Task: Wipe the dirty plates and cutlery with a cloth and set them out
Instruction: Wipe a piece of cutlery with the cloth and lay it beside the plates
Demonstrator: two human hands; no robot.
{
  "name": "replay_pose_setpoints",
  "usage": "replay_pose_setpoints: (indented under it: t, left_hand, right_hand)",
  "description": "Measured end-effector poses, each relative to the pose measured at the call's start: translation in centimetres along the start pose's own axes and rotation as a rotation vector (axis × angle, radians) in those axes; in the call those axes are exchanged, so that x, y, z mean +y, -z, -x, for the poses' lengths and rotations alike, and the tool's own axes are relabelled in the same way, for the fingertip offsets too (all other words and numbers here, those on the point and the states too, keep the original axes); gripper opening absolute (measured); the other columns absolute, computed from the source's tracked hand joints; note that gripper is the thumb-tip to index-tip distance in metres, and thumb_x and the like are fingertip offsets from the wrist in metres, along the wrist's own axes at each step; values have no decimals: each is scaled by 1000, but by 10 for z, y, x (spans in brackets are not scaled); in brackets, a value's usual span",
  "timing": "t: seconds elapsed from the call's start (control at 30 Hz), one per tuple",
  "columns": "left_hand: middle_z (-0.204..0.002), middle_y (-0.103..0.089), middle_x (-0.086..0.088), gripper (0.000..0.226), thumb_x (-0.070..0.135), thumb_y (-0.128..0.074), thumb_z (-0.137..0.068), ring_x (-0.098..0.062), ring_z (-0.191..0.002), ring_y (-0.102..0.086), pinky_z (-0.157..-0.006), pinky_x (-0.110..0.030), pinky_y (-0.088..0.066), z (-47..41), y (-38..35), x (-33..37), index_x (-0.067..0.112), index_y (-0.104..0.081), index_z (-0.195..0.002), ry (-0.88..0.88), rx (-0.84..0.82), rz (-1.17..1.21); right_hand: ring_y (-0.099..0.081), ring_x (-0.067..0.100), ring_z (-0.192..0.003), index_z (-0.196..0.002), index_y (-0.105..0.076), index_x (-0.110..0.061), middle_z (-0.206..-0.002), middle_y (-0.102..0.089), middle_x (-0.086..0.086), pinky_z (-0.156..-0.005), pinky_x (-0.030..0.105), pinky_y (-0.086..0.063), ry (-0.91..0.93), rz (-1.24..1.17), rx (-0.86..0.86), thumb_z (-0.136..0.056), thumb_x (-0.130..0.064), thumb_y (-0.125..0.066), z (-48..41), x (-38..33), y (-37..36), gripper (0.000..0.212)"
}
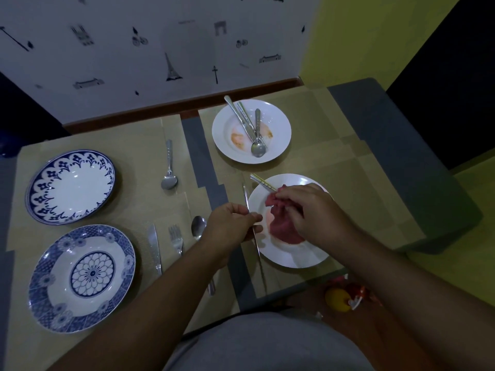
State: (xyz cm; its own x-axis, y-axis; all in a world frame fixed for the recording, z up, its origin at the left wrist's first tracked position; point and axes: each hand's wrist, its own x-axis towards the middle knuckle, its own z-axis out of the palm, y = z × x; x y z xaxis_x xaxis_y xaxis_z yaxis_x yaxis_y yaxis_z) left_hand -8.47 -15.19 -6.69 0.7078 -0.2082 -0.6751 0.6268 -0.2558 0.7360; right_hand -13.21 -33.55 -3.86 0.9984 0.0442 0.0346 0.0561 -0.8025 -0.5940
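My right hand (313,212) grips a red cloth (284,228) over a white plate (292,255) smeared with orange. The cloth is bunched round a piece of cutlery whose striped handle (262,182) sticks out up-left. My left hand (231,227) pinches a long thin knife (259,259) at the plate's left edge. Further back, a second white plate (278,124) has orange smears and holds a spoon (258,147) and two other pieces. At the left lie two blue-patterned plates, one far (71,183) and one near (83,277), with a spoon (169,167), knife (154,247), fork (175,238) and spoon (198,227).
Everything stands on a table covered with tan placemats (348,162) over grey strips. A patterned wall runs along the far edge. Below the table's near right edge lie a yellow and a red object (344,297) on the floor.
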Motion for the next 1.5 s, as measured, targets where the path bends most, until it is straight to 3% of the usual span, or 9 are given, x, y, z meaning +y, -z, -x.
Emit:
replay_pose_setpoints:
  t: [0.23,0.4,0.53,0.67,0.83,1.0,1.17,1.37,1.5]
  left_hand:
    - [-99,-74,-11,27,16,-73,-90,-18,-80,-76,-67,-30,-63,-5,20,1,12,-57,-111,-16,77,69]
    - [-98,-75,-16,9,12,-70,-92,-23,-82,-73,-67,-31,-60,-12,55,-4,9,-69,-100,-54,103,106]
    - [-87,-73,-20,8,8,-68,-93,-23,-70,-66,-66,-35,-57,-19,89,-9,5,-73,-99,-72,228,155]
    - [-73,-69,-10,12,0,-67,-91,-16,-61,-61,-61,-26,-56,-36,127,-10,3,-75,-100,-86,413,156]
    - [-76,-70,-2,24,2,-69,-88,-10,-59,-62,-56,-19,-53,-62,170,-13,10,-76,-109,-81,581,-14]
    - [-80,-70,-3,26,4,-73,-83,-22,-83,-71,-85,-39,-61,-81,181,-8,7,-76,-109,-72,584,-66]
    - [-89,-77,-5,22,10,-75,-81,-23,-86,-73,-84,-44,-61,-98,193,-5,13,-78,-103,-64,551,-127]
    - [-108,-76,-4,24,14,-70,-88,-20,-100,-70,-90,-33,-56,-113,204,-9,17,-77,-110,-63,627,-325]
    - [-106,-75,-4,20,16,-68,-90,-19,-100,-70,-74,-23,-46,-118,203,-14,15,-77,-108,-102,700,-431]
  right_hand:
    - [-59,4,-93,-107,-73,-22,-102,-73,-5,-86,-1,-30,32,-30,-48,-84,0,-62,-6,-12,-8,34]
    - [-56,11,-95,-109,-72,-26,-104,-72,-7,-85,15,-35,62,-11,-92,-85,-3,-61,-15,-18,-22,35]
    - [-55,13,-103,-114,-70,-24,-111,-69,-5,-88,21,-38,42,-28,-137,-89,-6,-62,-24,-28,-31,32]
    - [-56,13,-98,-112,-69,-24,-107,-70,-5,-85,21,-40,82,-38,-157,-89,-5,-63,-32,-38,-36,31]
    - [-59,14,-94,-109,-72,-23,-104,-71,-5,-83,19,-37,141,-30,-121,-81,4,-70,-38,-45,-47,39]
    - [-59,8,-96,-110,-72,-22,-105,-70,-10,-88,13,-33,146,-6,-130,-77,5,-74,-41,-43,-54,43]
    - [-57,2,-98,-110,-72,-25,-105,-63,-22,-89,15,-35,136,-3,-129,-75,7,-73,-36,-41,-54,48]
    - [-59,7,-102,-113,-71,-29,-109,-67,-17,-92,26,-43,74,-12,-132,-76,5,-75,-30,-37,-58,50]
    - [-60,11,-106,-115,-69,-33,-112,-67,-18,-95,32,-45,32,-12,-161,-78,1,-75,-30,-37,-60,51]
